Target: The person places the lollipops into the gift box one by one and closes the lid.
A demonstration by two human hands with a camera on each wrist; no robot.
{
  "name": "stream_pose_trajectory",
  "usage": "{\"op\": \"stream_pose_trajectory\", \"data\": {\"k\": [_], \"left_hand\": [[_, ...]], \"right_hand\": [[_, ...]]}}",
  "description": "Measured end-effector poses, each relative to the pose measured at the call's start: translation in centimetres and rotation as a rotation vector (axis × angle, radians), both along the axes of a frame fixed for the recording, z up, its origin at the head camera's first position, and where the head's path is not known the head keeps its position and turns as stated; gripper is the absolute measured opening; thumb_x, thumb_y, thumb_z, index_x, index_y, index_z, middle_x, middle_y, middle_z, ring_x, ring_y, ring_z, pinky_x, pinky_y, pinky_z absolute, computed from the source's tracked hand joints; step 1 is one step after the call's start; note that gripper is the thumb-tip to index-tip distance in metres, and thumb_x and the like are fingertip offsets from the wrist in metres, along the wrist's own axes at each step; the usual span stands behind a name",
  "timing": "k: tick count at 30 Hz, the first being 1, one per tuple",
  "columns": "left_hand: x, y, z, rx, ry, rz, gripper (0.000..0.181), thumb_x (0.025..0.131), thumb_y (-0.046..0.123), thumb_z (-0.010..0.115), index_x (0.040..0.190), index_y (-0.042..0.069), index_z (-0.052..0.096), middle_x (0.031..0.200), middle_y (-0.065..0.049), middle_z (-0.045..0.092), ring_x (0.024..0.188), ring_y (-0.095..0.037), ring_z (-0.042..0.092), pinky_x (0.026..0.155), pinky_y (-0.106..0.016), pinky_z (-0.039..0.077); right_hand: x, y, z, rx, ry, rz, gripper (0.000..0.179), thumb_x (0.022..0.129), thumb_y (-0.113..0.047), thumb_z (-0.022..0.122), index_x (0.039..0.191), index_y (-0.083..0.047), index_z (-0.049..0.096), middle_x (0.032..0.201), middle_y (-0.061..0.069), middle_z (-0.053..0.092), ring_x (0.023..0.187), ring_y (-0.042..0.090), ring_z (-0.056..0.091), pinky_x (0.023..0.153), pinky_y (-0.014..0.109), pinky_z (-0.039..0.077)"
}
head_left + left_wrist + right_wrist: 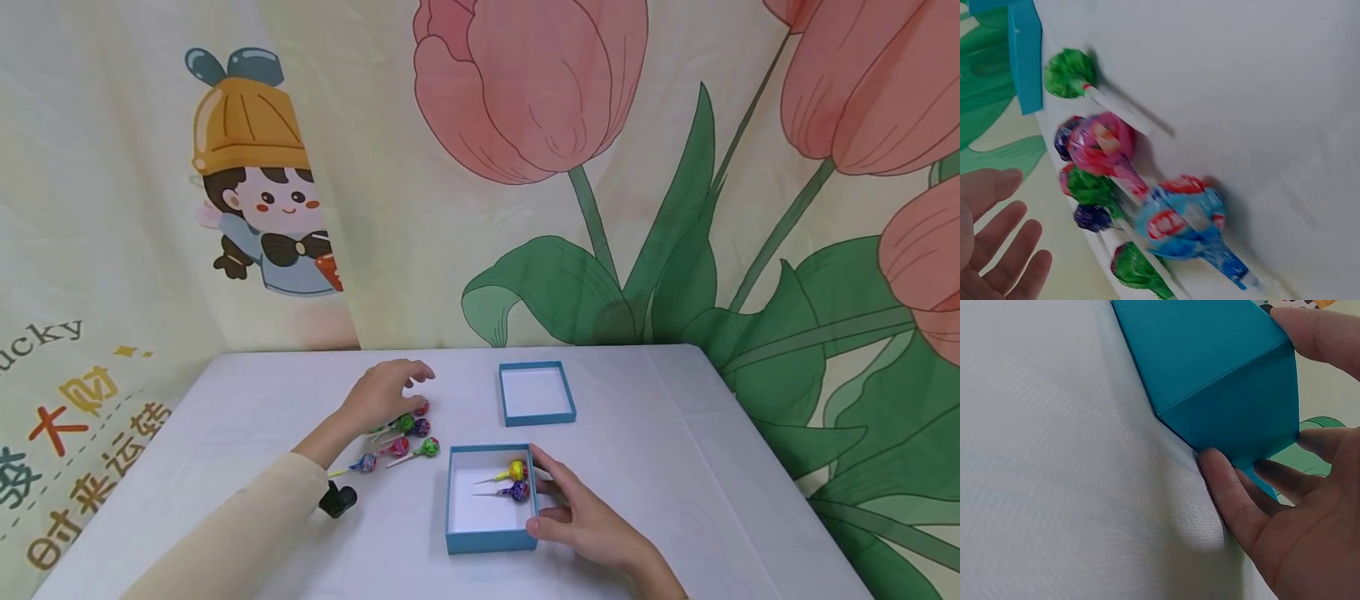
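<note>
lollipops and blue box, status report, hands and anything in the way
Left hand near loose lollipops, holding nothing. Right hand holding blue box by its right side. Yellow lollipop and purple lollipop inside. No obstacle seen between loose lollipops and blue box.

The square blue box [491,543] I see sits upright and uncovered on the table [390,533], white inside, its right side held by the right hand [585,515], with a yellow lollipop [517,471] and a purple lollipop [518,491] lying side by side against its right wall, sticks pointing left. To its left I have a loose cluster of wrapped lollipops on their sides, blue [367,462], pink [400,447], green [429,447] and dark ones among them, the farthest just beneath the left hand [381,393].
</note>
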State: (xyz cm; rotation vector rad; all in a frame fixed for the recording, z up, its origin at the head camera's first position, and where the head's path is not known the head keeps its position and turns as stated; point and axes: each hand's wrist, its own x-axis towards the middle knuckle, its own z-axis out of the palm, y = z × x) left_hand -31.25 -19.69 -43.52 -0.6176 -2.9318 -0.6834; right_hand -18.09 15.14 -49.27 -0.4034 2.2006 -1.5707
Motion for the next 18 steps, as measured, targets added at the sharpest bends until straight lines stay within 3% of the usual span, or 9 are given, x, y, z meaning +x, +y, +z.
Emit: {"op": "stream_pose_trajectory", "data": {"k": [10,18], "left_hand": [[-1.2,-0.7,-1.0,-0.054,-0.076,-0.016,0.036,0.096,0.014,0.079,0.131,0.01,0.072,0.124,-0.013,0.074,0.117,-0.036,0.067,0.103,-0.057,0.054],[-1.7,-0.7,-1.4,-0.103,-0.085,-0.029,0.034,0.096,0.015,0.08,0.129,0.011,0.073,0.12,-0.011,0.074,0.113,-0.033,0.068,0.101,-0.054,0.055]], "right_hand": [[0.0,0.0,-0.2,0.013,0.004,-0.008,0.095,0.095,-0.041,0.081,0.169,-0.037,0.023,0.175,0.014,0.024,0.148,0.039,0.045,0.108,0.04,0.054],[-0.1,0.0,-0.1,0.014,0.0,-0.009,0.097,0.094,-0.041,0.081,0.17,-0.034,0.022,0.175,0.014,0.023,0.148,0.039,0.045,0.109,0.04,0.053]]}}
